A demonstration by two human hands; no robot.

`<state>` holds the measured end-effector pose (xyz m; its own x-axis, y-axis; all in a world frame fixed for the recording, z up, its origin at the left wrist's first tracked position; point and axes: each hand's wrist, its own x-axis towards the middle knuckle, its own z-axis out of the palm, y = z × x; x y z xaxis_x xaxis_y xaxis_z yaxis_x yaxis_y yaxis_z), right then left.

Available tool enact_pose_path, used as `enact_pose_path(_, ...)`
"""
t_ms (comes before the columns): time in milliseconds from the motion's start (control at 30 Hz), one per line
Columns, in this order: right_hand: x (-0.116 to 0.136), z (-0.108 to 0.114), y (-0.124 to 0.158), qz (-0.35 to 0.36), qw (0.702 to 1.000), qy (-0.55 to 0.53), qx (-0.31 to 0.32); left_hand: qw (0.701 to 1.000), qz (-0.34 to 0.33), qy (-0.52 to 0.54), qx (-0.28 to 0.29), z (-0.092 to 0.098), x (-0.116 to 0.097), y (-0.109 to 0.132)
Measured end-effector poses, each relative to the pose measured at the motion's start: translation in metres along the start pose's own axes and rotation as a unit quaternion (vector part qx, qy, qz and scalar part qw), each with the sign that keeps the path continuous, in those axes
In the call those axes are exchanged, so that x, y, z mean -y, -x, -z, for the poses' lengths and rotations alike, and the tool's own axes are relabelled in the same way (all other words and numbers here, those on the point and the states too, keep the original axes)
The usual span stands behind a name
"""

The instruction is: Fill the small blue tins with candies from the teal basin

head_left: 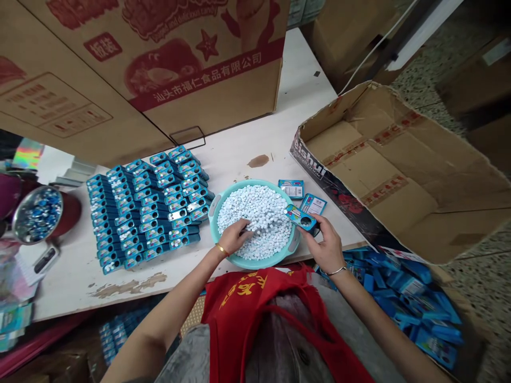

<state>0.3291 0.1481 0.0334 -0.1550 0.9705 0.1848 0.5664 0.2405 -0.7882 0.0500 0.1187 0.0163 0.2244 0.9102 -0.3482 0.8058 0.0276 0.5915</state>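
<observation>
A round light-green basin [214, 215] full of small white candies [255, 213] stands at the table's front edge. My left hand [234, 235] dips its fingertips into the candies near the basin's middle; what its closed fingers hold is hidden among them. In my right hand [325, 242] is a small blue box [300, 217], tilted over the basin's right rim, with a dark round hole on its face. Two more blue boxes [291, 189] lie on the table just beyond it. Rows of blue boxes [149, 210] stand packed together left of the basin.
Large printed cartons [223, 101] stand along the back of the white table [223, 154]. An open cardboard tray [399, 181] lies at the right, above a heap of blue boxes [403, 298]. On the far left is a metal bowl [66, 213] of wrapped pieces.
</observation>
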Motion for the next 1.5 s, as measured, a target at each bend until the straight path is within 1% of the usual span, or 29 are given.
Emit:
enact_pose_path(67, 0.002, -0.003, -0.001, 0.012, 1.000, -0.001, 0.017, 1.000, -0.023, 0.012, -0.009, 0.023, -0.008, 0.014)
enact_pose_path(167, 0.007, -0.010, -0.003, 0.032, 0.998, -0.006, 0.045, 0.997, -0.077, 0.010, -0.019, 0.057, -0.028, 0.026)
enact_pose_path(267, 0.012, -0.020, -0.005, 0.058, 0.996, -0.014, 0.069, 0.990, -0.130, -0.055, -0.005, 0.086, -0.054, 0.028)
enact_pose_path(333, 0.016, -0.026, -0.005, 0.075, 0.994, -0.020, 0.081, 0.983, -0.129, -0.132, 0.024, 0.100, -0.074, 0.026)
enact_pose_path(400, 0.020, -0.031, -0.006, 0.088, 0.992, -0.029, 0.090, 0.969, -0.105, -0.214, 0.063, 0.109, -0.094, 0.023)
enact_pose_path(467, 0.023, -0.035, -0.006, 0.098, 0.990, -0.038, 0.098, 0.951, -0.075, -0.286, 0.091, 0.114, -0.114, 0.021)
enact_pose_path(533, 0.025, -0.038, -0.006, 0.104, 0.988, -0.045, 0.100, 0.934, -0.056, -0.339, 0.097, 0.117, -0.132, 0.022)
enact_pose_path(600, 0.025, -0.040, -0.005, 0.106, 0.988, -0.052, 0.099, 0.921, -0.058, -0.371, 0.099, 0.119, -0.147, 0.025)
enact_pose_path(667, 0.024, -0.041, -0.005, 0.102, 0.989, -0.057, 0.094, 0.916, -0.068, -0.382, 0.100, 0.123, -0.154, 0.029)
enact_pose_path(733, 0.022, -0.040, -0.004, 0.094, 0.990, -0.059, 0.086, 0.922, -0.068, -0.373, 0.081, 0.126, -0.148, 0.032)
enact_pose_path(767, 0.020, -0.038, -0.004, 0.088, 0.991, -0.059, 0.081, 0.928, -0.060, -0.361, 0.064, 0.126, -0.139, 0.033)
enact_pose_path(833, 0.017, -0.035, -0.004, 0.076, 0.993, -0.056, 0.070, 0.948, -0.024, -0.315, 0.032, 0.120, -0.111, 0.032)
enact_pose_path(867, 0.016, -0.032, -0.003, 0.070, 0.994, -0.055, 0.066, 0.959, 0.002, -0.281, 0.023, 0.112, -0.093, 0.030)
enact_pose_path(933, 0.013, -0.027, -0.003, 0.058, 0.995, -0.050, 0.058, 0.977, 0.061, -0.200, 0.027, 0.087, -0.056, 0.025)
enact_pose_path(1000, 0.011, -0.022, -0.002, 0.047, 0.997, -0.044, 0.050, 0.983, 0.083, -0.159, 0.037, 0.053, -0.027, 0.019)
enact_pose_path(1033, 0.010, -0.020, -0.002, 0.043, 0.997, -0.041, 0.047, 0.986, 0.085, -0.139, 0.036, 0.035, -0.017, 0.017)
enact_pose_path(1100, 0.008, -0.017, -0.002, 0.035, 0.998, -0.035, 0.041, 0.991, 0.083, -0.099, 0.024, 0.004, -0.006, 0.013)
enact_pose_path(1133, 0.007, -0.015, -0.002, 0.033, 0.998, -0.032, 0.039, 0.994, 0.081, -0.077, 0.015, -0.006, -0.004, 0.013)
enact_pose_path(1167, 0.007, -0.015, -0.001, 0.031, 0.998, -0.030, 0.037, 0.995, 0.077, -0.056, 0.004, -0.013, -0.004, 0.014)
enact_pose_path(1200, 0.006, -0.014, -0.001, 0.030, 0.999, -0.028, 0.036, 0.997, 0.071, -0.036, -0.006, -0.016, -0.005, 0.016)
enact_pose_path(1233, 0.005, -0.014, -0.001, 0.029, 0.999, -0.026, 0.036, 0.998, 0.064, -0.018, -0.016, -0.014, -0.006, 0.020)
enact_pose_path(1300, 0.003, -0.015, 0.000, 0.030, 0.999, -0.024, 0.038, 0.998, 0.047, 0.010, -0.031, -0.001, -0.011, 0.029)
enact_pose_path(1400, 0.004, -0.018, -0.001, 0.038, 0.998, -0.026, 0.052, 0.998, 0.007, 0.038, -0.054, 0.033, -0.024, 0.044)
enact_pose_path(1467, 0.007, -0.022, -0.002, 0.050, 0.996, -0.029, 0.064, 0.997, -0.036, 0.033, -0.064, 0.057, -0.039, 0.051)
enact_pose_path(1500, 0.009, -0.024, -0.003, 0.057, 0.996, -0.031, 0.069, 0.996, -0.055, 0.015, -0.061, 0.068, -0.049, 0.053)
